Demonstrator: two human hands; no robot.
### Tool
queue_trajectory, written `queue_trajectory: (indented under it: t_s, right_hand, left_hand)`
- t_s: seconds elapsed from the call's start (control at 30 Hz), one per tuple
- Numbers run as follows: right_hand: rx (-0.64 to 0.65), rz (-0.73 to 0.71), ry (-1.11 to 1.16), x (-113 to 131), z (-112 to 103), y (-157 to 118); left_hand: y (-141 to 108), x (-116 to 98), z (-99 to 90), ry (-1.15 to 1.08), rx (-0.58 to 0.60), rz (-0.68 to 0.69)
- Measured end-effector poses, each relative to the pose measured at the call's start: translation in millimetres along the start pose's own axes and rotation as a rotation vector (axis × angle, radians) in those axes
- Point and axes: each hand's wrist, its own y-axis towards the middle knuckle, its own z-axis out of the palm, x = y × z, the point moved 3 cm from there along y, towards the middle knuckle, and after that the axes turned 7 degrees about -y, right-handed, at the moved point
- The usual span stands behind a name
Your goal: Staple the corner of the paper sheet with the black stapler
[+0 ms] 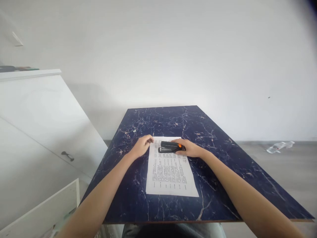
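A printed sheet of paper (168, 175) lies on the dark blue marbled table (158, 122). Above the far part of the sheet is a black stapler (169, 146) with an orange detail, its jaws apart and pointing left. My right hand (190, 148) is wrapped round the stapler's rear end, thumb on the near side. At the sheet's far left corner, my left hand (143, 145) has its fingers curled in and closed at the paper's edge. The fingertips there are partly hidden. Whether there is more than one sheet, I cannot tell.
To the left stands a white cabinet (37, 109) with a dark handle (67, 156), and below it an open drawer (49, 205). A plain wall (173, 59) rises behind the table. Clear plastic bottles (278, 147) lie on the floor at right.
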Motion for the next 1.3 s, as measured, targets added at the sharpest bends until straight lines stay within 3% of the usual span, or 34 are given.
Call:
queue_trajectory:
  t_s: [0.07, 0.13, 0.33, 0.7, 0.9, 1.07, 1.3]
  right_hand:
    - [-0.032, -0.010, 0.020, -1, -4, -4]
    - [-0.079, -0.017, 0.033, -1, -4, -4]
    - [-0.131, 0.010, 0.026, 3, 2, 2]
    - [-0.135, 0.066, -0.095, -7, 6, 9]
    - [-0.137, 0.085, 0.162, -16, 0, 5]
    - [-0.074, 0.095, 0.296, -26, 4, 5]
    - [-0.067, 0.127, 0.399, -24, 4, 5]
  left_hand:
    - [-1, -18, 22.2, 0.066, 0.176, 0.096]
    - [-4, -25, 32.9, 0.157, 0.288, 0.144]
    - [-2, -21, 28.8, 0.328, 0.381, 0.170]
    - [4, -1, 23.6, 0.249, 0.327, 0.165]
    - [8, 0, 27.1, 0.261, 0.294, 0.169]
    - [9, -6, 36.4, 0.307, 0.168, 0.137]
    - [8, -3, 24.8, 0.050, 0.135, 0.038]
